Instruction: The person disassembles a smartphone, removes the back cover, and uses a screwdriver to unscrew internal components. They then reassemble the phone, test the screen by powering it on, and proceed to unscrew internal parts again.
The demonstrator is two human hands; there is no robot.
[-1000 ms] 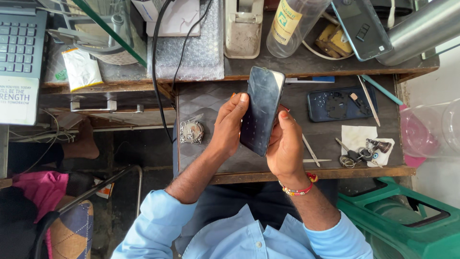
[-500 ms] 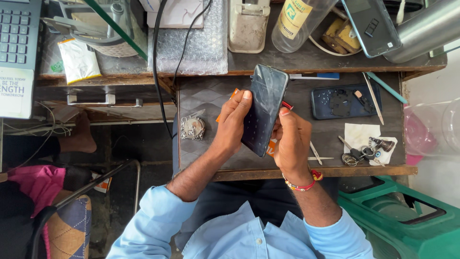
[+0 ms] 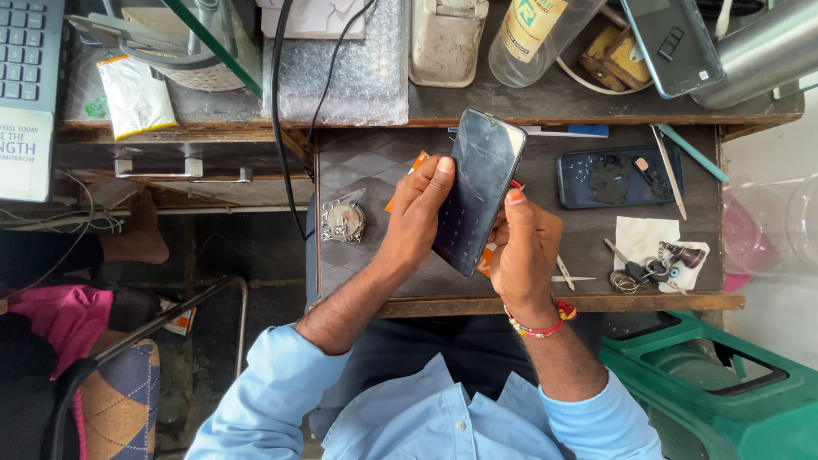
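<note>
Both hands, left (image 3: 419, 223) and right (image 3: 521, 255), grip the phone (image 3: 475, 189); pinch only its edges, keeping thumbs off the glass.

Both hands are gripping a dark smartphone (image 3: 476, 189) above the tabletop (image 3: 358, 162): left hand (image 3: 419, 213) clasping its left edge, right hand (image 3: 521, 247) its right.

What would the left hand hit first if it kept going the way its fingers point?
The left hand points up-right and already rests on the dark phone, so the phone comes first. Past it lies the blue pen, though depth is unclear.
</note>
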